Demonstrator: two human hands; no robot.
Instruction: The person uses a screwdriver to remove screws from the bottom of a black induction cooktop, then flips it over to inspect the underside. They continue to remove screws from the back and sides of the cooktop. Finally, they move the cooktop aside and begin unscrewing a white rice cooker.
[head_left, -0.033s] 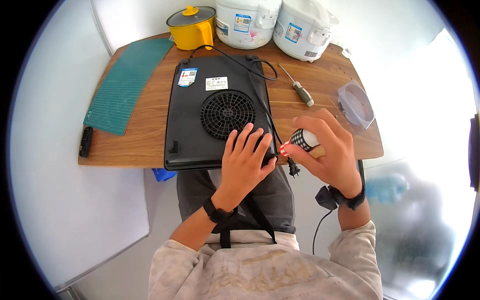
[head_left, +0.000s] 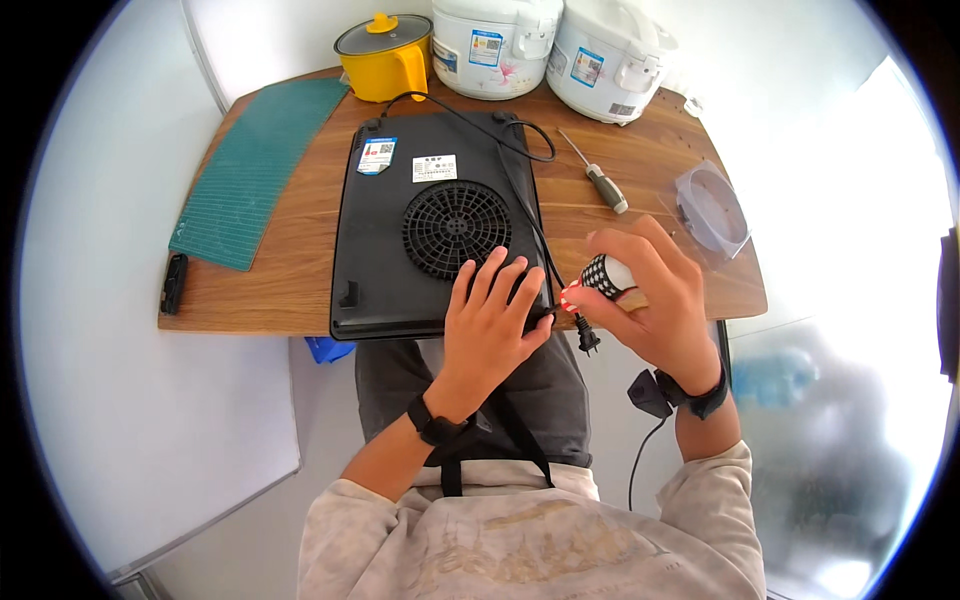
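Observation:
A black induction cooker (head_left: 385, 260) lies upside down at the table's near edge, its round fan grille (head_left: 456, 228) facing up. My left hand (head_left: 490, 335) rests with fingers spread on its near right part, partly over the grille's edge. In my right hand (head_left: 660, 300) is a screwdriver (head_left: 606, 277) with a black-and-white checked handle and a red-and-white collar. Its shaft points left to the cooker's near right corner, close to my left thumb; the tip is too small to make out. The cooker's black cord (head_left: 520, 190) runs across it, and the plug (head_left: 587, 335) hangs over the table edge.
A second screwdriver (head_left: 604, 187) and a clear plastic dish (head_left: 712, 208) lie to the right. At the back stand a yellow pot (head_left: 385, 65) and two white rice cookers (head_left: 490, 65). A green cutting mat (head_left: 250, 170) and a small black object (head_left: 173, 284) are at left.

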